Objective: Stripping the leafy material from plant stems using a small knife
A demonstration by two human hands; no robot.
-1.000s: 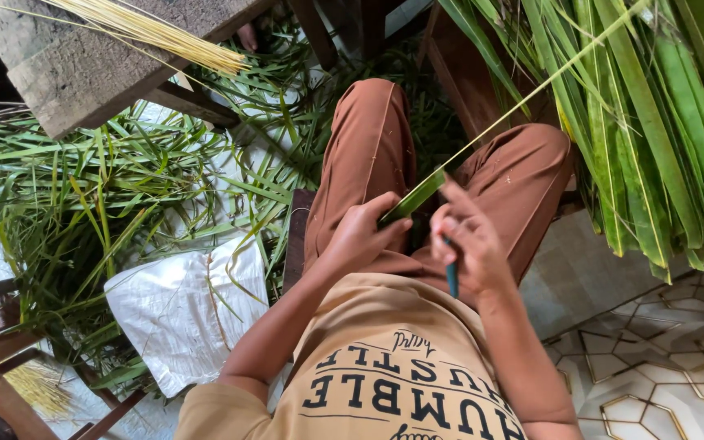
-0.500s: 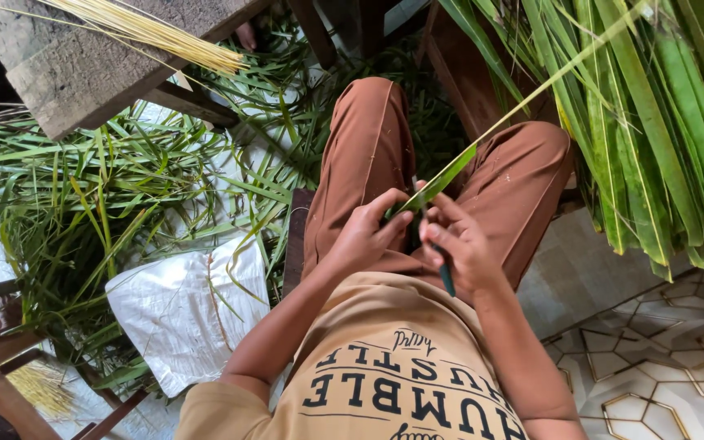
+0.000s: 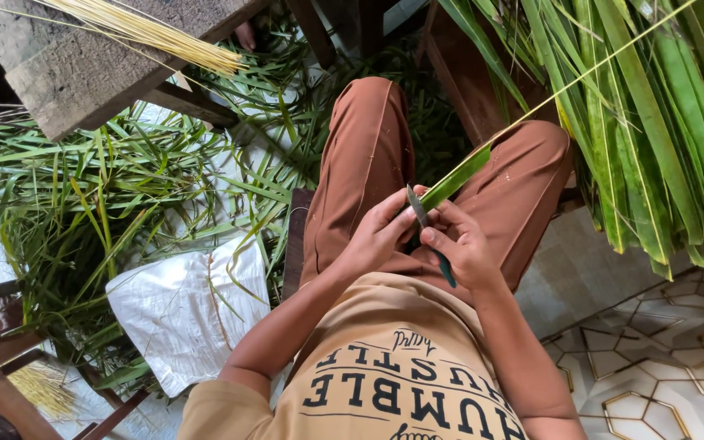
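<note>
We start at the left, where stripped green leaflets (image 3: pixel 83 187) lie heaped on the floor beside a white woven sack (image 3: pixel 185 305), with a bundle of pale yellow midribs (image 3: pixel 148 33) resting on a rough wooden bench (image 3: pixel 83 73) above them.

Moving in over the lap, our left hand (image 3: pixel 376 236) is closed on the near end of a palm leaflet (image 3: pixel 458 178), thumb and fingers pinching it just where the green blade begins. Touching it on the other side, our right hand (image 3: pixel 459 248) is clenched around a small knife (image 3: pixel 427 232) — dark handle pointing down toward the body, blade tip pointing up and away, meeting the leaflet right at the left hand's pinch.

The relation that counts is the leaflet's long axis. It runs from the grip up and to the right, over the right thigh of the brown trousers (image 3: pixel 515 179), the green part short and broad near the hands, then thinning to a bare yellowish midrib (image 3: pixel 580 77) that carries on to the top right corner. So all of its length lies away from the body and on the right-hand side; the knife crosses it at a steep angle at the held end, and both hands are equally close to that point.

Farthest right — a thick stack of whole green fronds (image 3: pixel 653 122) leans over the patterned tile floor (image 3: pixel 662 358).
</note>
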